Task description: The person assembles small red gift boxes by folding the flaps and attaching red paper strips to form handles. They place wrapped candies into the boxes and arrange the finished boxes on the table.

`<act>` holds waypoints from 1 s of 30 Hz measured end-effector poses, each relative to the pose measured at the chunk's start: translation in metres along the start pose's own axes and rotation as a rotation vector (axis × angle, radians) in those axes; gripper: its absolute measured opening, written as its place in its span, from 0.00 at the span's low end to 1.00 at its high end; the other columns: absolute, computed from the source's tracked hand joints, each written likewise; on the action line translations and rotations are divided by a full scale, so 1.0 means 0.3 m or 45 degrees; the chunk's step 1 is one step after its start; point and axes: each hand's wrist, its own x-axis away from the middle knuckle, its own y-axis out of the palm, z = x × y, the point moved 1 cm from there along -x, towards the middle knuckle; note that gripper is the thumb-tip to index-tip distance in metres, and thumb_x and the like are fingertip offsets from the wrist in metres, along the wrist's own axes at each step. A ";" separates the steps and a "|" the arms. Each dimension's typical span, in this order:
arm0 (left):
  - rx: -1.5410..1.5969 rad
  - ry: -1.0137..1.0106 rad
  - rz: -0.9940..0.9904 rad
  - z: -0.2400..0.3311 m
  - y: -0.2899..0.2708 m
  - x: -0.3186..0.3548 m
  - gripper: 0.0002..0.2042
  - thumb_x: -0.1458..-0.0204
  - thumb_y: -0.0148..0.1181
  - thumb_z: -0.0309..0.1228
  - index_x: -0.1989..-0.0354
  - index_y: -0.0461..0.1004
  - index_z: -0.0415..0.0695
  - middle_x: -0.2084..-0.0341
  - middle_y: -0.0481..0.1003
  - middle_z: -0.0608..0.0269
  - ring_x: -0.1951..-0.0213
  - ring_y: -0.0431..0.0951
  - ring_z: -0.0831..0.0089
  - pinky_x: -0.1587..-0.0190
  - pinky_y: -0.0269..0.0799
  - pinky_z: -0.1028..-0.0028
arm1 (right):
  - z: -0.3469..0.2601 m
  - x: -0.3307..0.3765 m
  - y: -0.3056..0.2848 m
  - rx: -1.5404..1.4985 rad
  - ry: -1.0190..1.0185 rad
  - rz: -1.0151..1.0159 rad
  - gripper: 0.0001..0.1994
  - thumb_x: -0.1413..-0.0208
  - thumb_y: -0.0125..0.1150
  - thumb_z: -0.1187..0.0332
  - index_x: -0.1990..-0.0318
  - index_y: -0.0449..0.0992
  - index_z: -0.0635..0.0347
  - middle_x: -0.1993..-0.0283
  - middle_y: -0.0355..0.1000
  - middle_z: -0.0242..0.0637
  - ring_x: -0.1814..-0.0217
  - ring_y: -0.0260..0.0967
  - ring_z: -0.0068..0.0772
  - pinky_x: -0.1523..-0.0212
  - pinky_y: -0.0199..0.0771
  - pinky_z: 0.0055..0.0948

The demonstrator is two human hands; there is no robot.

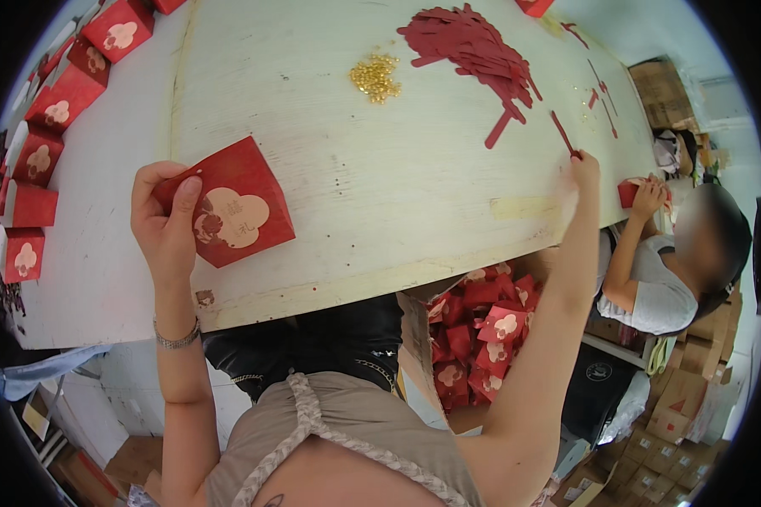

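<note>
Gripping angular card box [254, 173] in left fingers [187, 201], slim maroon strip [561, 132] in right fingers [586, 159]

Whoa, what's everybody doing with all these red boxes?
One person's left hand holds a red box over the table, while the right hand holds a thin red strip. A strip pile and gold beads lie farther back. More boxes line the left side, and red ones fill a carton below. Another person on the right also has a red box.
</note>
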 end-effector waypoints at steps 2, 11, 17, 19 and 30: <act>0.019 -0.007 -0.020 -0.014 0.029 -0.012 0.05 0.45 0.54 0.20 0.62 0.68 0.40 0.70 0.70 0.68 0.69 0.68 0.84 0.66 0.65 0.85 | 0.114 -0.030 -0.047 -0.501 -0.004 -0.240 0.11 0.52 0.62 0.68 0.62 0.77 0.63 0.67 0.76 0.37 0.66 0.73 0.28 0.65 0.71 0.27; 0.132 -0.177 -0.079 0.037 0.058 -0.011 0.06 0.46 0.56 0.21 0.61 0.69 0.40 0.72 0.73 0.68 0.71 0.72 0.84 0.69 0.70 0.84 | -1.054 0.941 -0.381 -2.168 -0.621 -0.914 0.05 0.51 0.64 0.73 0.66 0.79 0.63 0.59 0.76 0.38 0.54 0.71 0.29 0.50 0.69 0.28; 0.191 -0.125 -0.210 0.022 0.039 -0.008 0.08 0.46 0.53 0.20 0.58 0.69 0.37 0.64 0.73 0.65 0.63 0.71 0.81 0.59 0.68 0.82 | -1.261 1.088 -0.353 -1.835 -0.907 -0.306 0.06 0.58 0.70 0.73 0.71 0.79 0.55 0.46 0.60 0.41 0.42 0.55 0.39 0.48 0.63 0.33; 0.271 -0.075 -0.183 -0.002 0.032 0.002 0.09 0.47 0.52 0.19 0.57 0.69 0.37 0.62 0.72 0.65 0.62 0.71 0.81 0.58 0.68 0.82 | -1.270 1.122 -0.336 -1.862 -0.858 -0.261 0.07 0.59 0.70 0.74 0.71 0.79 0.56 0.46 0.58 0.41 0.43 0.55 0.39 0.49 0.63 0.33; 0.074 -0.080 -0.099 0.024 0.053 -0.001 0.05 0.47 0.57 0.21 0.63 0.69 0.39 0.77 0.71 0.70 0.78 0.70 0.86 0.77 0.66 0.85 | -1.100 0.552 -0.141 -1.180 -0.634 0.156 0.10 0.47 0.58 0.69 0.57 0.77 0.57 0.61 0.74 0.38 0.64 0.71 0.34 0.61 0.70 0.31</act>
